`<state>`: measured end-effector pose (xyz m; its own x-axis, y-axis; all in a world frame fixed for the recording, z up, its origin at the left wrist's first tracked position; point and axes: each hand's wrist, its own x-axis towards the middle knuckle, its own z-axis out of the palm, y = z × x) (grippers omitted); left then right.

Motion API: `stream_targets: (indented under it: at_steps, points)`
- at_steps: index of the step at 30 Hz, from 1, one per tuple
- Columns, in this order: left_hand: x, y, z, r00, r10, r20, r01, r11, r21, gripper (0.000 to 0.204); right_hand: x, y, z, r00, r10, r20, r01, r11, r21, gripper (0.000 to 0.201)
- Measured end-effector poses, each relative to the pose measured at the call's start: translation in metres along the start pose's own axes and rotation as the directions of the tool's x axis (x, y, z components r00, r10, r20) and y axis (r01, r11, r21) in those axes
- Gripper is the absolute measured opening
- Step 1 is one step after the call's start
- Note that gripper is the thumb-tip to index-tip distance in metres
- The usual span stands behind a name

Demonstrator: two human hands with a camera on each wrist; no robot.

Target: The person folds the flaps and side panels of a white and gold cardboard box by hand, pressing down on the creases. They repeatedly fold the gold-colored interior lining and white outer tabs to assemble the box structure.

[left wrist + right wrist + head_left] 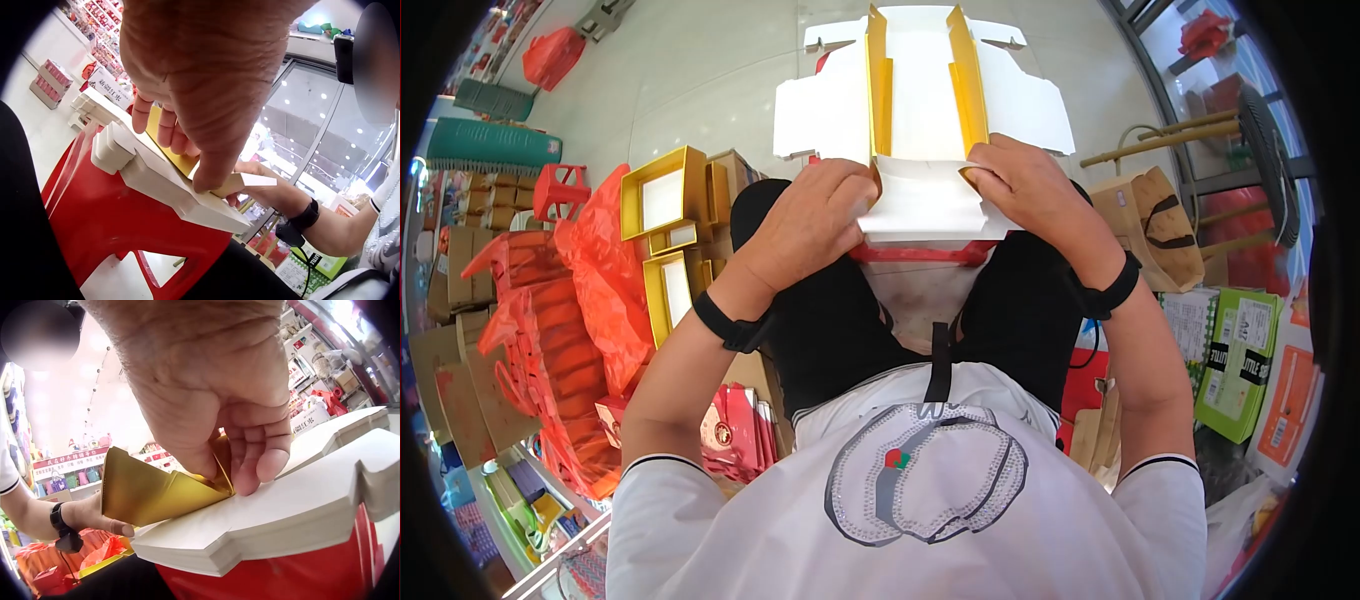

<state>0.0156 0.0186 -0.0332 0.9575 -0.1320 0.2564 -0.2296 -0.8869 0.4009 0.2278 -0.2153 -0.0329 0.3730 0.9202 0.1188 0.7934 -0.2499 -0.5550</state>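
A cardboard box blank (920, 120), white inside and gold outside, lies on top of a stack of flat white blanks (294, 519). Its two long gold side walls (969, 90) stand up, and the near white end is bent upward. At the near left corner my left hand (820, 205) pinches the blank, thumb on one side of the gold wall and fingers on the other. My right hand (1035, 185) grips the near right corner, where the gold card (162, 494) is folded between thumb and fingers. Under the stack is a red plastic stool (125, 206).
Folded gold boxes (665, 200) are piled to the left, beside red plastic bags (550, 340). On the right stand a brown paper bag (1148, 225), a chair (1265, 165) and a green box (1238, 360). The person's knees flank the stool.
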Motion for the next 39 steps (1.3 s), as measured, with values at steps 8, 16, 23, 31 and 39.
stream_targets:
  at_steps: [8, 16, 23, 31, 39]
  points:
    - [0.014, -0.007, 0.006, 0.992, -0.051, -0.118, 0.052, 0.999, 0.01, 0.058, 0.001, 0.003, -0.005, 0.999, -0.005, 0.041, 0.005, 1.0, 0.013, 0.018]
    - [0.032, -0.019, 0.012, 0.996, -0.009, -0.087, -0.004, 0.989, -0.151, 0.069, 0.004, 0.005, -0.003, 1.0, -0.008, 0.013, 0.007, 1.0, 0.016, 0.022]
    - [0.022, 0.008, 0.013, 0.999, -0.034, -0.022, 0.029, 0.978, -0.205, 0.069, -0.021, -0.008, -0.019, 0.995, -0.001, 0.098, -0.002, 0.999, 0.034, 0.014]
    - [0.027, 0.01, 0.011, 0.999, -0.048, 0.001, 0.047, 0.973, -0.225, 0.064, -0.032, -0.004, -0.01, 0.997, -0.066, 0.031, 0.067, 0.998, -0.014, 0.027]
    - [0.032, 0.002, 0.021, 0.988, -0.146, -0.052, 0.11, 0.9, -0.422, 0.026, -0.023, 0.003, 0.0, 0.995, 0.099, -0.014, -0.095, 0.982, 0.163, 0.029]
